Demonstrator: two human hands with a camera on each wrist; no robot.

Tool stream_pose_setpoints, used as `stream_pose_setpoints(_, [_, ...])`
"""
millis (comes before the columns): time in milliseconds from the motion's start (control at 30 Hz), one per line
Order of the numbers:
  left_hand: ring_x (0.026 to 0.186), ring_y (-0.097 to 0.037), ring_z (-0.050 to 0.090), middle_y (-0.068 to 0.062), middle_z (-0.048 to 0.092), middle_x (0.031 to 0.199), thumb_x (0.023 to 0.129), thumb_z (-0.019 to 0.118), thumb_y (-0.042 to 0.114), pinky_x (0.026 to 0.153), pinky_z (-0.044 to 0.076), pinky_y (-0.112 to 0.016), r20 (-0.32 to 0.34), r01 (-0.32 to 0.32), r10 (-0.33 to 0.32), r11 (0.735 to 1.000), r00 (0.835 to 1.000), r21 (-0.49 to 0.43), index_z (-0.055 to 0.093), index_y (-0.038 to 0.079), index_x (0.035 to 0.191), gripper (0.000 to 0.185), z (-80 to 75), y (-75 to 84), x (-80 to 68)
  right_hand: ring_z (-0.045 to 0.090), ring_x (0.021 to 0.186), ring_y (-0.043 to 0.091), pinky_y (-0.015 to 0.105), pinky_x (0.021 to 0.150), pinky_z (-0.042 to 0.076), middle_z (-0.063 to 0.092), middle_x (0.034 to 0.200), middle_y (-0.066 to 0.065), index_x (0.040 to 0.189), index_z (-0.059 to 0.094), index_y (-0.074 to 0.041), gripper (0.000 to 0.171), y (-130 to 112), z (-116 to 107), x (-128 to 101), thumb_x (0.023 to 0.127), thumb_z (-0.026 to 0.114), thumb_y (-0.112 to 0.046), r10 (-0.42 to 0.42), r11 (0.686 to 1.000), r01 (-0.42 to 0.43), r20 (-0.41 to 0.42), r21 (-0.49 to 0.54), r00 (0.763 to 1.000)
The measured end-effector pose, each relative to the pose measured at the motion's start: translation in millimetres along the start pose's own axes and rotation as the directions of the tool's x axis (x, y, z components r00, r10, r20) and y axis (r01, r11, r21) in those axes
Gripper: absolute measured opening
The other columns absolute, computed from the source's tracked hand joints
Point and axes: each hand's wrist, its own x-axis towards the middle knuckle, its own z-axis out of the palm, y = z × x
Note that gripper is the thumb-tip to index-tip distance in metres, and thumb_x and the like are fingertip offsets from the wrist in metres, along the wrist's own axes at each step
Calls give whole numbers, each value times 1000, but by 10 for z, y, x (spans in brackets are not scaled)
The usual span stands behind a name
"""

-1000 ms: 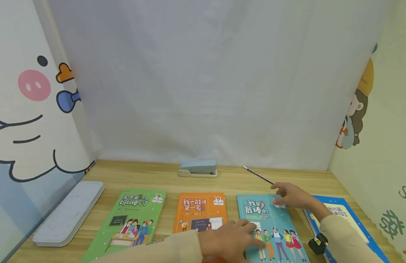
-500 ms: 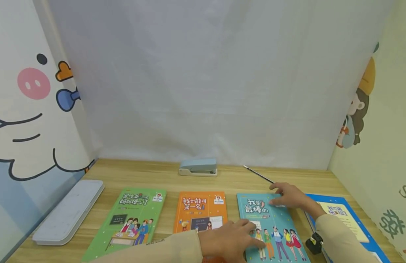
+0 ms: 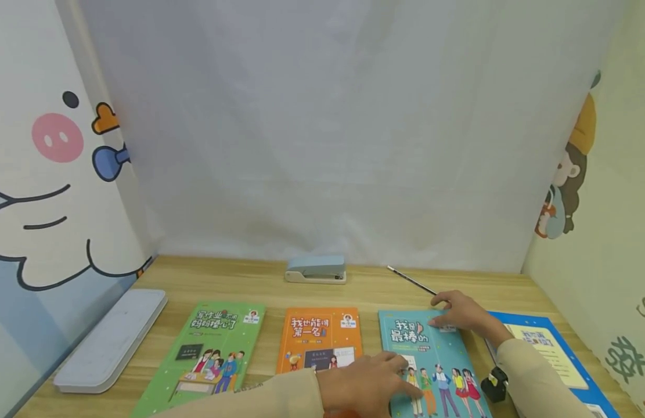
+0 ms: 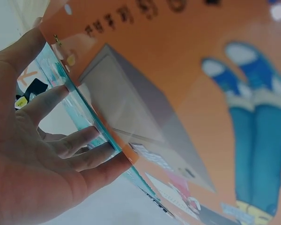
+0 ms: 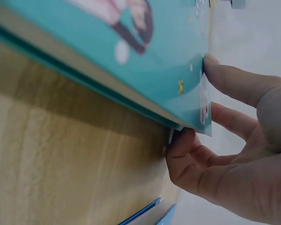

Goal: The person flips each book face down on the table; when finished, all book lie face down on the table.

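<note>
My right hand (image 3: 460,313) is at the top right corner of a teal book (image 3: 427,339). In the right wrist view its thumb rests on the cover while curled fingers (image 5: 187,154) press at the corner from below, pinching it. My left hand (image 3: 366,383) lies with spread fingers over the right side of an orange book (image 3: 322,331), fingertips at the teal book's left edge. The left wrist view has those fingers (image 4: 84,140) along the edges of both books. A thin dark pencil (image 3: 411,280) lies behind the teal book, its near end hidden by my right hand.
A green book (image 3: 207,348) lies to the left, a white flat case (image 3: 113,339) beyond it. The stapler (image 3: 316,270) stands at the back. At far right lies a blue book (image 3: 557,354), partly under my right sleeve. White cloth (image 3: 322,145) hangs behind the table.
Both hands keep almost the same places. My right thumb has slid slightly left on the teal cover, and the right forearm has shifted a little left. The books stay where they were.
</note>
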Motion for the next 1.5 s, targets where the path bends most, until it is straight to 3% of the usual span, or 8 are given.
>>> stream_pose_setpoints(167, [137,-17,43,3,42,152,87,68,60,91,54,-29,10,10,-10,1000,1000,-28,48,44,146,64,-7,3,-6,47,124,57,58,92,50,45,140,39,125,61,6,47,-7,-35,-28,87,77,-15,-9,1000,9,26,7,1000])
stream_pose_setpoints(367, [138,-17,42,4,41,154,86,68,60,98,52,-33,28,27,-26,999,999,-46,46,44,147,66,-33,14,-4,58,95,30,43,78,54,58,120,31,136,52,5,52,80,-91,-64,89,72,-8,-32,995,24,82,102,996])
stream_pose_setpoints(467, [137,-16,43,4,41,154,87,68,60,98,52,-33,23,26,-25,999,999,-44,47,44,147,66,-31,22,-7,63,93,28,41,77,55,59,117,32,142,46,5,56,144,-122,-90,91,69,-7,-43,984,20,121,178,992])
stream_pose_setpoints(600, [137,-15,43,3,42,153,88,67,60,97,53,-32,18,22,-21,999,1000,-36,47,43,146,64,-11,26,-6,63,109,37,45,82,57,46,134,42,146,40,5,62,202,-176,-141,93,68,-6,-47,952,-10,177,305,983])
stream_pose_setpoints(667, [137,-15,43,4,42,154,88,67,60,97,53,-32,19,29,-28,999,999,-38,47,44,146,64,-2,29,-4,64,110,39,46,83,58,47,134,42,149,35,7,65,221,-200,-159,93,67,-5,-61,929,-24,218,369,974])
stream_pose_setpoints(833, [138,-15,41,4,40,155,86,68,61,101,51,-34,32,48,-46,997,998,-61,46,45,146,65,-10,35,-12,69,99,30,45,83,59,64,117,26,151,24,10,69,260,-211,-198,93,61,1,-111,877,-47,297,477,948])
stream_pose_setpoints(1100, [138,-16,41,2,40,155,87,67,60,103,50,-32,29,25,-24,998,999,-50,47,43,147,65,5,24,-6,70,98,31,50,81,60,63,116,21,154,17,7,73,307,-161,-257,93,57,5,-138,826,-75,328,559,935])
stream_pose_setpoints(1500, [139,-13,40,5,39,156,85,69,62,103,49,-30,18,55,-54,996,998,-67,48,45,145,66,-5,52,-8,69,100,30,50,82,59,62,115,17,153,21,3,69,390,-201,-227,94,57,3,-165,788,-86,343,609,925])
